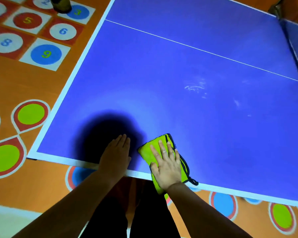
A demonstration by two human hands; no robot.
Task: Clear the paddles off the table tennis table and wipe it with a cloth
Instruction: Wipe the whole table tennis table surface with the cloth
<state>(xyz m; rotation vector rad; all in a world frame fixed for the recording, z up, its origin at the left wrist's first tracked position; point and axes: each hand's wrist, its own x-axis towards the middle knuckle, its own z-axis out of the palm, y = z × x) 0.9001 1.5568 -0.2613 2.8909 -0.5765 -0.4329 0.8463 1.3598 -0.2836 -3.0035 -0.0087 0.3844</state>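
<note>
While the green cloth (150,152) is pressed flat under the right hand (167,167), fingers straight and slightly spread, one end is left hanging past the near rim of the blue table tennis table (179,69). Just beside that hand, the left hand (116,155) is laid flat on bare surface, fingers pressed together. Whitish smudges (195,87) are seen well ahead of the right hand, short of the white centre line (196,48).
</note>
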